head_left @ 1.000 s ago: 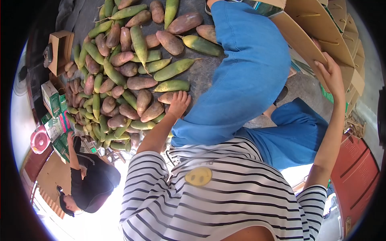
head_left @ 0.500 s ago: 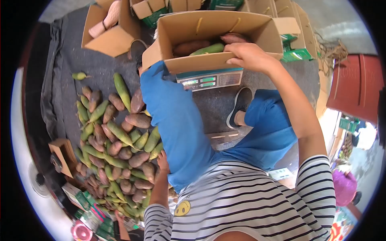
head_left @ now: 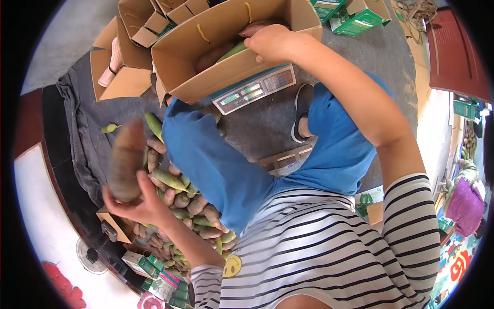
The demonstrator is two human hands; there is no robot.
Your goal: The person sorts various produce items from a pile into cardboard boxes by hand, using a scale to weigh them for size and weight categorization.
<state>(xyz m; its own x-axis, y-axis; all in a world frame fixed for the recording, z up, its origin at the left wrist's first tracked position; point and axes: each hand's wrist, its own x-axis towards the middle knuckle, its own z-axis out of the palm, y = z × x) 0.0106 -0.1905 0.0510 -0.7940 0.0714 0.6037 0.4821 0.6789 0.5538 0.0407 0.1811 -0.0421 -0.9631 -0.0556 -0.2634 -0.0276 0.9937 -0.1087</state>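
My left hand [head_left: 135, 198] is raised over the pile and grips a large reddish-brown root vegetable [head_left: 126, 162], blurred by motion and pointing upward. My right hand [head_left: 270, 44] is closed on the front rim of an open cardboard box [head_left: 190, 87], thumb outside and fingertips hidden within. Inside the box lie a green radish [head_left: 232, 51] and reddish roots [head_left: 256, 28], partly covered by my hand. The box rests on a digital scale [head_left: 254, 90] with lit green displays. Beside my leg spreads a pile of green and brown roots [head_left: 172, 180].
Another open box [head_left: 126, 85] with a pinkish mesh-wrapped thing [head_left: 111, 64] stands at upper left. Green-and-brown cartons [head_left: 360, 20] stand at upper right. A lone small green radish [head_left: 110, 128] lies on dark cloth. A person in purple [head_left: 465, 206] is at far right.
My left hand has risen from the pile with a brown root vegetable in it. The view has turned, shifting the box up and left. My right hand stays on the box rim.
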